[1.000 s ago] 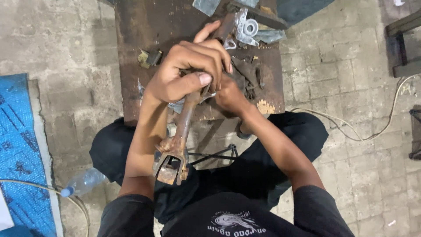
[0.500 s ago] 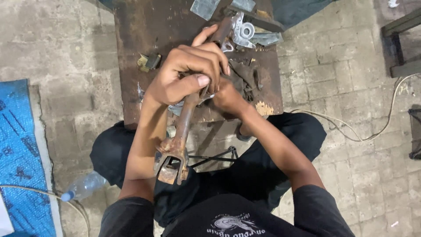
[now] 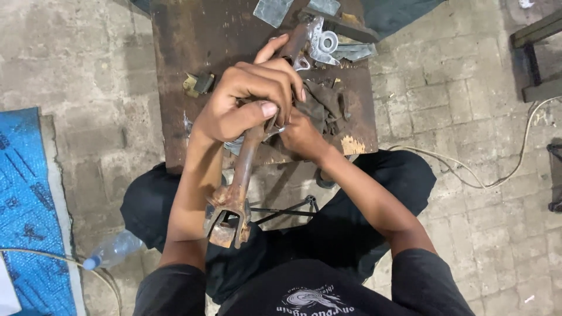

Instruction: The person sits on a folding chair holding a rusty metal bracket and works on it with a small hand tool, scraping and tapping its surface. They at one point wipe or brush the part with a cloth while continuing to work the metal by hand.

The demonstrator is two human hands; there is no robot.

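Rusty metal bar [image 3: 243, 167] sat clamped in the left hand [image 3: 246, 102] mid-frame, work unfinished; right hand [image 3: 301, 133] pressed closed beneath, its hold unclear.

Left hand [image 3: 249, 102] fisted, thumb across; right hand [image 3: 301, 133] curled beneath.

The left hand [image 3: 249, 102] grips a rusty forked metal rod [image 3: 240, 175] over the dark worktop [image 3: 187, 58] — the right hand [image 3: 301, 131] beside it, touching a greasy rag [image 3: 325, 105].
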